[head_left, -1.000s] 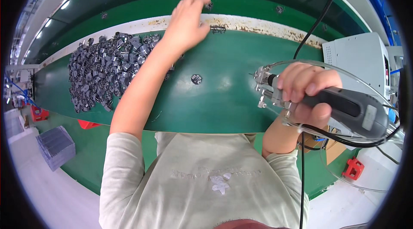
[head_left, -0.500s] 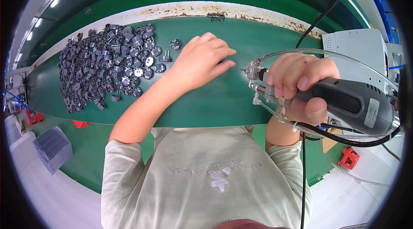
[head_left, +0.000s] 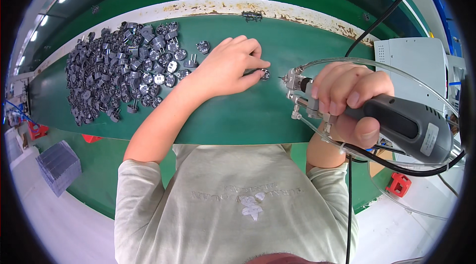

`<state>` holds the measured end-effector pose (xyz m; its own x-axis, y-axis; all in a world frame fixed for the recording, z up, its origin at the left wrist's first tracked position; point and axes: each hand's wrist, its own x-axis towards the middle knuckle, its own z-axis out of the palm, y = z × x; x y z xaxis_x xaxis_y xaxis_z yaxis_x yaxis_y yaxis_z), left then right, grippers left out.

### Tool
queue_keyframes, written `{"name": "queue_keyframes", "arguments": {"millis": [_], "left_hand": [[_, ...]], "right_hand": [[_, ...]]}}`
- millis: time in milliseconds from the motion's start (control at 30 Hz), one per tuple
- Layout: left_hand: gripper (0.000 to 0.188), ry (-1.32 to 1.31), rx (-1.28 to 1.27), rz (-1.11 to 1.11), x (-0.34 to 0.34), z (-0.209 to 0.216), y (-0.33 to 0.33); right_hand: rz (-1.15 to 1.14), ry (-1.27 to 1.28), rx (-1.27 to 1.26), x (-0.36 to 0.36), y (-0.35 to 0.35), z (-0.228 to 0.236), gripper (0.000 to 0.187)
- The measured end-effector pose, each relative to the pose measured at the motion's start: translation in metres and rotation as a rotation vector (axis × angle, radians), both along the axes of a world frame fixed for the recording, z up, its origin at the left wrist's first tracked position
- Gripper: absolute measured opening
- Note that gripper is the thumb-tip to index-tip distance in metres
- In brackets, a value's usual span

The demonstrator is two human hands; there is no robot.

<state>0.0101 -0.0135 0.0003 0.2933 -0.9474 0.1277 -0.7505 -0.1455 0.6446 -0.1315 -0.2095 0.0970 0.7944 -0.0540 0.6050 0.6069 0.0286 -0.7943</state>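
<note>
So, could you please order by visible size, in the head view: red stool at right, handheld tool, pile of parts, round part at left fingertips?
Largest to smallest:
1. Pile of parts
2. Handheld tool, partly covered
3. Red stool
4. Round part

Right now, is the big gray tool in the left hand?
No, the right hand grips the gray tool, while the left hand is at a small round dark part.

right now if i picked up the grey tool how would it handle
The tool likely feels stiff, given its hard-looking casing. It may be rear-heavy, as its bulky end sits behind the right hand. The black cord looping beside it could drag.
</note>
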Motion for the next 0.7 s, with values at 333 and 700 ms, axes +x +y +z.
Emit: {"name": "queue_keyframes", "arguments": {"millis": [333,700], "left_hand": [[0.034,-0.037,-0.124,0.04,-0.006,-0.014,0.005],[0.028,-0.051,-0.152,0.035,-0.006,-0.02,0.007]], "right_hand": [[-0.128,0.023,0.026,0.006,0.018,-0.01,0.029],[-0.083,0.04,0.049,0.01,0.018,-0.017,0.027]]}}
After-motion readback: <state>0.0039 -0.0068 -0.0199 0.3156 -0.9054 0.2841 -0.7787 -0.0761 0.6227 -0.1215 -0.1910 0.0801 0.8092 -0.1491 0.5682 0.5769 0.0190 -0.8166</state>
